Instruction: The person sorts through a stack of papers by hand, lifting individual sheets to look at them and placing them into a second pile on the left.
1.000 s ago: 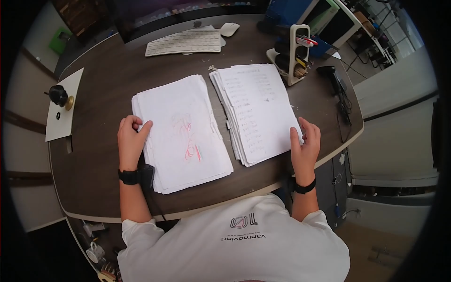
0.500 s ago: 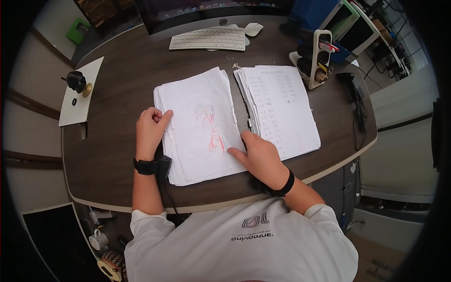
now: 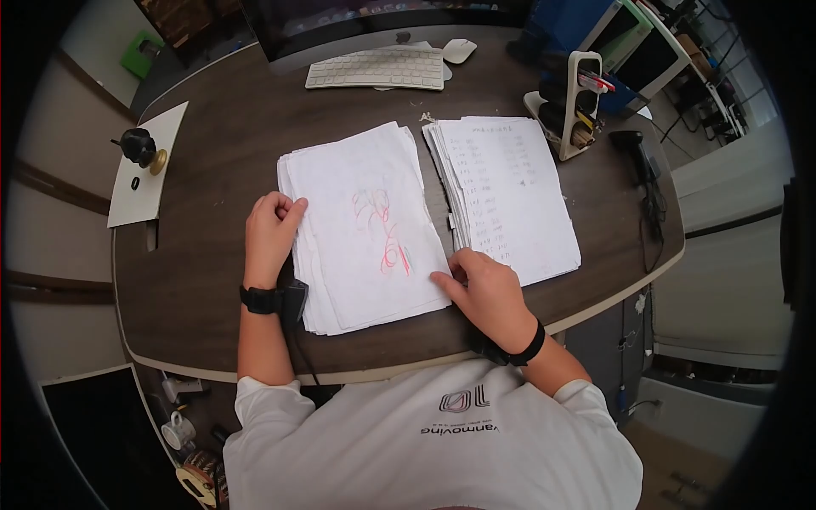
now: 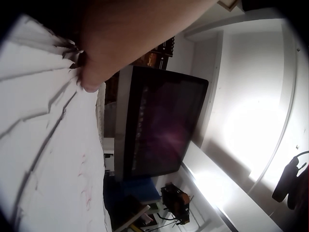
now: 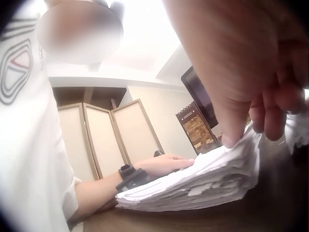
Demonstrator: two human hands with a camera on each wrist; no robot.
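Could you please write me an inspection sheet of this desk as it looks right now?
Surface: dark wooden desk.
Job's things: left paper stack with red scribbles on top; right paper stack with written columns.
Clutter: keyboard, mouse, white organizer, barcode scanner, white board bearing a black knob.
Hands: left hand rests on the left stack's edge; right hand fingers its lower right corner.
Cables: scanner cable trails over the desk edge.
Surroundings: monitor, folding screen.

Even daylight; fisheye edges vignetted; wrist views blurred, wall glare.
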